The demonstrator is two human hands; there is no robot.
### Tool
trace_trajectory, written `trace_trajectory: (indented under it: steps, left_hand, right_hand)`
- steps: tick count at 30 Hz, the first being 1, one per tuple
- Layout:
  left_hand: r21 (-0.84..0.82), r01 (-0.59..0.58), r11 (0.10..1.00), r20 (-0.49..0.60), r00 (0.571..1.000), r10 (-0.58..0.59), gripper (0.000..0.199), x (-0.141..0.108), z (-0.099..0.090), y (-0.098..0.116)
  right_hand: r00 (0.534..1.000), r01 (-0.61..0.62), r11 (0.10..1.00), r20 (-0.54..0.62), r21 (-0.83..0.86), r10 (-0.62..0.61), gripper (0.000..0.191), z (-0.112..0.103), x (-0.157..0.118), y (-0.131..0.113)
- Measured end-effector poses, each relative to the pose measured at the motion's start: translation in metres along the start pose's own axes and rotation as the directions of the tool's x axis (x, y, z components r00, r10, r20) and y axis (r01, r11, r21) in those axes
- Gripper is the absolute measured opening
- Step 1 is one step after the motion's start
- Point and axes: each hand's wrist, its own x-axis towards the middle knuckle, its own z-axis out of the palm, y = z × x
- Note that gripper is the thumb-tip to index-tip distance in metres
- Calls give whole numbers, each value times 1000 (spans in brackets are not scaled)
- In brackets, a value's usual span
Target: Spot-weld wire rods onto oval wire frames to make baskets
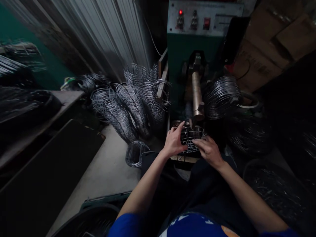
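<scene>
A small wire basket [191, 144] of shiny metal wires sits in front of me, under the machine's round metal arm [197, 95]. My left hand [174, 141] grips its left side, with thumb and forefinger wide around the wires. At the basket's right side, my right hand [209, 152] has its fingers closed on the edge. The lower fingers of both hands are partly hidden. Just above the basket, the tip of the machine [190, 123] comes close to the wires; I cannot tell whether they touch.
The green machine [177, 49] has a panel with a lit red lamp [180, 12]. Stacked wire rings [115, 112] lean at left, beside a single wire frame [135, 153]. A wire bundle [222, 97] hangs at right, near cardboard boxes [261, 62]. A dark board [59, 171] stands at lower left.
</scene>
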Motion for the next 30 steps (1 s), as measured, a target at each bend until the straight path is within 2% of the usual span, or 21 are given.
trace_trajectory:
  steps: [9, 18, 24, 30]
  left_hand:
    - [41, 1, 999, -10, 1000, -1, 114, 5, -1, 0]
    - [62, 16, 998, -1, 1000, -16, 108, 16, -4, 1]
    - [83, 54, 995, -19, 998, -53, 108, 34, -5, -4]
    - [96, 54, 994, -8, 999, -53, 110, 46, -6, -10]
  right_hand:
    - [1000, -4, 997, -30, 80, 6, 35, 0, 9, 7]
    - [994, -90, 987, -47, 135, 97, 28, 2, 16, 5]
    - [945, -268, 954, -159, 134, 287, 12, 11, 33, 10]
    - [922, -281, 944, -225, 172, 316, 19, 12, 37, 14]
